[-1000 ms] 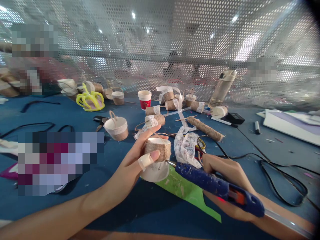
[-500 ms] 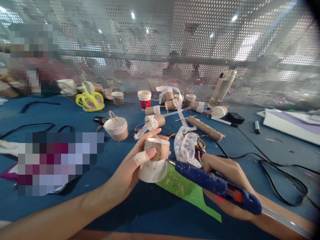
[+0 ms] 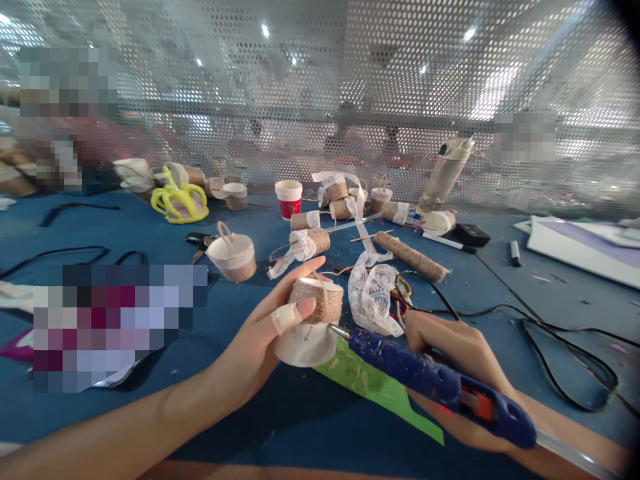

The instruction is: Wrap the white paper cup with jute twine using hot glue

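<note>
My left hand (image 3: 273, 307), with a bandage round the thumb, is wrapped around a paper cup (image 3: 305, 347). Brown twine (image 3: 325, 303) is wound about one half of the cup; the wider white half below is bare. My right hand (image 3: 460, 347) grips a blue glue gun (image 3: 415, 367), and a clear glue stick (image 3: 570, 453) sticks out of its rear. The metal nozzle meets or nearly meets the cup at the lower edge of the twine. Under the cup lies a green strip (image 3: 370, 380). White lace (image 3: 373, 297) is bunched between the two hands.
A twine roll (image 3: 410, 257) and several twine-wrapped cups (image 3: 233, 257) lie further back, near a red-and-white cup (image 3: 289, 199). A yellow wire crown (image 3: 180, 200) sits at left. Black cable (image 3: 565, 327) loops at right. A bottle (image 3: 447, 170) stands before the perforated screen (image 3: 300, 87).
The nozzle has shifted slightly left along the twine's lower edge. My left hand has tilted the cup a little, and the gun's rear has moved slightly right and down.
</note>
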Motion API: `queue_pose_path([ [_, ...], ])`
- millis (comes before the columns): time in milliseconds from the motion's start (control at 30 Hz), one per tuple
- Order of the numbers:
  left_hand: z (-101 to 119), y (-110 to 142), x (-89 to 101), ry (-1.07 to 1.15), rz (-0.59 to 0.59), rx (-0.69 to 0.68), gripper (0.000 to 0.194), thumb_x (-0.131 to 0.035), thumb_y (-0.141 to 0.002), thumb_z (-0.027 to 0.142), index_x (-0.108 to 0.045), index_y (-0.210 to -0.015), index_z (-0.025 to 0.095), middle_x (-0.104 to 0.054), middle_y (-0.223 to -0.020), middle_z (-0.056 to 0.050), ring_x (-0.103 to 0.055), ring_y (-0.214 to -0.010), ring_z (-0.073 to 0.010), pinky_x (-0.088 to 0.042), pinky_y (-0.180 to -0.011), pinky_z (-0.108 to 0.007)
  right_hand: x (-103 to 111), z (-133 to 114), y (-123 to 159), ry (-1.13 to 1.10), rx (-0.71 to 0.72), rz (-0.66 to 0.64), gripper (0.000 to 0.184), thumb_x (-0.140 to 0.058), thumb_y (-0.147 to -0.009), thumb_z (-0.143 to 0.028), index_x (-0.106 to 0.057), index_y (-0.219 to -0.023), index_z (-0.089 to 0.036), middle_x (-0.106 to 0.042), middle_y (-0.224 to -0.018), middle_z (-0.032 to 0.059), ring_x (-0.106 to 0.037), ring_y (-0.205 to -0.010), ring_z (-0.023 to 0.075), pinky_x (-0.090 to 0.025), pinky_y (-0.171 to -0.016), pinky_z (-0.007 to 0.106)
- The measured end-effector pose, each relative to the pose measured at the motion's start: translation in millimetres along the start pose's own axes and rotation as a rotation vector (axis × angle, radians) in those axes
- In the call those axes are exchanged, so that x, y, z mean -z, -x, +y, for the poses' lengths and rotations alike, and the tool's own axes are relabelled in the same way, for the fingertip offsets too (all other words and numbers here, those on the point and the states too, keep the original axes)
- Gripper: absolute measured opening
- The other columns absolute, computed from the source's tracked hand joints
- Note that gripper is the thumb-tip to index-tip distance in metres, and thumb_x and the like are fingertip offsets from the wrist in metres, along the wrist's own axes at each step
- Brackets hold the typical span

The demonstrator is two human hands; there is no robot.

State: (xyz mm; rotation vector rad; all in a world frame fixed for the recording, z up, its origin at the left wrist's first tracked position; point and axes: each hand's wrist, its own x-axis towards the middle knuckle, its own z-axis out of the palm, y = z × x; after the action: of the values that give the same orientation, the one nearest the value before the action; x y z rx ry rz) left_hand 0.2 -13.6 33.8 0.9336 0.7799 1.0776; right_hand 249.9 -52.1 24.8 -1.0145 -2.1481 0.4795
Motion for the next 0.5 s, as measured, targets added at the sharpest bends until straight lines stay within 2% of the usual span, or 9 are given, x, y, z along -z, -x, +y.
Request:
queue_pose_path([
  [233,1.1,1.0,1.9,0.016,0.018,-0.006,0.057,-0.068,-0.085,0.038,-0.059,-0.141,0.027,-0.072,-0.123,-0.008,-0.063,-0.112,-0.0317,-0.049,-0.085,-0.035,-1.5,1.7,-1.3,-0.061,-0.034,0.004,0.030,-0.058,-0.071,-0.013,-0.031,-0.074,-0.025,-0.038,-0.065,-0.0075,-0.029,-0.054,0.0102,-0.025,-0.050,0.024],
  [400,1.0,1.3,0.3,0.025,0.006,-0.011,0.053,-0.069,-0.084,0.038,-0.063,-0.136,0.027,-0.073,-0.124,-0.006,-0.061,-0.120,-0.0314,-0.049,-0.091,-0.033,-3.0,0.4,-0.4,-0.009,-0.040,0.026,0.028,-0.056,-0.080,-0.019,-0.030,-0.075,-0.025,-0.034,-0.066,-0.0069,-0.027,-0.055,0.0111,-0.024,-0.051,0.025],
  [500,0.4,1.1,0.0,0.018,0.004,-0.013,0.051,-0.072,-0.083,0.039,-0.066,-0.132,0.028,-0.073,-0.123,-0.005,-0.063,-0.118,-0.0299,-0.049,-0.087,-0.030,-3.4,1.3,0.6,0.004,-0.019,0.012,0.028,-0.056,-0.080,-0.018,-0.029,-0.076,-0.024,-0.035,-0.067,-0.0063,-0.029,-0.056,0.0111,-0.025,-0.052,0.025],
])
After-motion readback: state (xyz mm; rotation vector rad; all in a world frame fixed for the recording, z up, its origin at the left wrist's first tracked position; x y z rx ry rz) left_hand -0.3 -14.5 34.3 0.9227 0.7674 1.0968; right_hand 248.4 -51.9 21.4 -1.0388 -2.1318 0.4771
